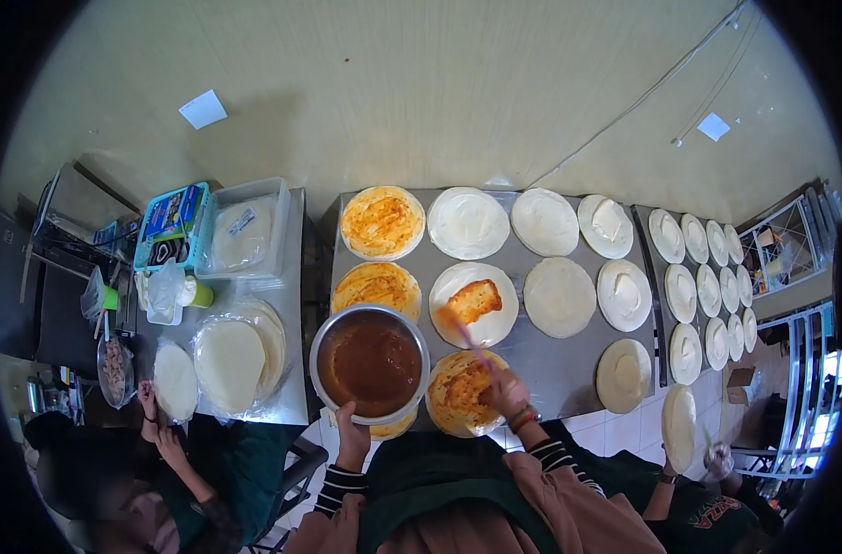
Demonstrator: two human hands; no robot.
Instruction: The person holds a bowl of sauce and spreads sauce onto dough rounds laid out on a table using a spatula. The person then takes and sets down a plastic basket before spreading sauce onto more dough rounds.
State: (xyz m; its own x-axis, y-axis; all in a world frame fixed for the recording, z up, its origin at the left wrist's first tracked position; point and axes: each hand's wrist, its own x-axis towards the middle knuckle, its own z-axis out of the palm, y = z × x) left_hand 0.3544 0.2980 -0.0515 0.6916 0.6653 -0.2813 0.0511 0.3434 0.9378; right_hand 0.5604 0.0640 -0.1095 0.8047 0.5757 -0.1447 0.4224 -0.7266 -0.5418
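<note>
My left hand (pixel 351 434) is closed on the near rim of a steel mixing bowl (pixel 419 343) that holds red-brown sauce (pixel 375 365). My right hand (pixel 508 395) grips a purple-handled spreading tool (pixel 474 347), smeared by motion, so its exact kind is unclear. The tool's orange end reaches a pale round pizza base (pixel 495 331) with a patch of orange sauce (pixel 474 300) on its upper part. Below it, partly under my right hand, lies a sauced base (pixel 453 397). Two more sauced bases, an upper one (pixel 382 222) and a lower one (pixel 375 282), lie left; the bowl partly covers the lower.
Plain bases (pixel 559 297) lie in rows on the steel table (pixel 569 369), and several more cover a second table (pixel 666 342) to the right. Bagged dough rounds (pixel 231 365) and a plastic tub (pixel 273 235) stand left. Co-workers sit left (pixel 227 489) and right (pixel 661 499).
</note>
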